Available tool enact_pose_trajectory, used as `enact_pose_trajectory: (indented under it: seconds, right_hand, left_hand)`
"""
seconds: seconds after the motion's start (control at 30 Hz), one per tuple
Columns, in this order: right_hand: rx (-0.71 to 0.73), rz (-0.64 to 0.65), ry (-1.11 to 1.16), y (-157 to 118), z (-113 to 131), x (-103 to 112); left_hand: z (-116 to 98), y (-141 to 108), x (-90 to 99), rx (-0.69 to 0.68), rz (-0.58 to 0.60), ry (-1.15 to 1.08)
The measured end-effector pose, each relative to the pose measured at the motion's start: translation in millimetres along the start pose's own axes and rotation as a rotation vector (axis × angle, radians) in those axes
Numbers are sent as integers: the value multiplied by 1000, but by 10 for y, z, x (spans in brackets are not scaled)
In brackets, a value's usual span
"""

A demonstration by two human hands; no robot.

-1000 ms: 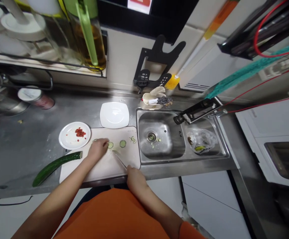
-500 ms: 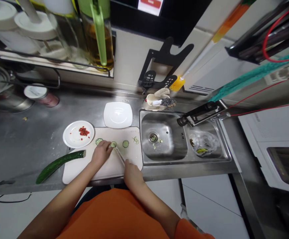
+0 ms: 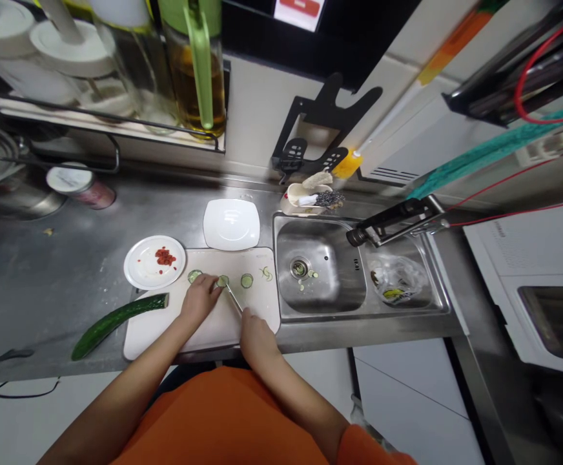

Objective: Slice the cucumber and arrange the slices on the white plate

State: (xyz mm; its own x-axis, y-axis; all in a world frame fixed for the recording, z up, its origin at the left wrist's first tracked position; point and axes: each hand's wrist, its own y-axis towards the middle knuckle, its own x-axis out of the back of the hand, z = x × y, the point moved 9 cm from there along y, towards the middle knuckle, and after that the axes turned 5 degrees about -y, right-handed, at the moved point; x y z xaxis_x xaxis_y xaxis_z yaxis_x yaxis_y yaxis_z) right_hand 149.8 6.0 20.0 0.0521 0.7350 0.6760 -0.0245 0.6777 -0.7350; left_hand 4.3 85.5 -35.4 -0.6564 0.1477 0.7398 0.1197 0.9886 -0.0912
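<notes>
On the white cutting board, my left hand has its fingers closed at the edge of a cucumber slice, holding it down. My right hand grips the handle of a knife, whose tip touches that same slice. Another cucumber slice lies to the right, beside thin green peel strips. More sliced cucumber sits left of my left fingers, partly overlapped. A long cucumber with one cut end rests across the board's left edge and the counter.
A white plate with red bits stands left of the board, and a square white plate behind it. To the right is a steel sink with scraps near the drain. A plastic bag lies in the second basin.
The knife has turned slightly at the slice. Both hands stay in nearly the same place, and the whole view has shifted a little.
</notes>
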Motion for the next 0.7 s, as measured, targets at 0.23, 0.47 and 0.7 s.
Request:
enact_pose_trajectory:
  seconds: [0.23, 0.47, 0.7]
  right_hand:
    - [12, -3, 51, -10, 43, 49]
    - [19, 49, 83, -26, 14, -23]
    - [-24, 75, 86, -186, -165, -134]
  left_hand:
    - [-6, 7, -10, 7, 22, 0]
    - [25, 21, -2, 60, 37, 0]
    - [7, 37, -6, 36, 34, -36]
